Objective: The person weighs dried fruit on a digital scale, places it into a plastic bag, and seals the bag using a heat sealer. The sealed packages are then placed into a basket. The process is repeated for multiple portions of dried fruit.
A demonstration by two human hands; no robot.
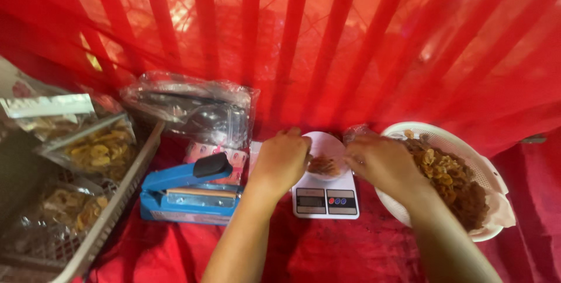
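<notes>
A single head-worn camera looks steeply down and forward over the red-covered table [327,254], close in, with a red curtain [350,37] filling twelve o'clock.

This is looking like a small makeshift snack-packing stall. Red cloth [350,254] is covering the worktop and red drapes [327,37] are hanging behind it. A blue heat sealer [187,192] and a digital scale [325,200] are sitting beside a basket [488,172] of dried chips, while sealed bags [96,148] are filling a wire tray [111,213].
</notes>
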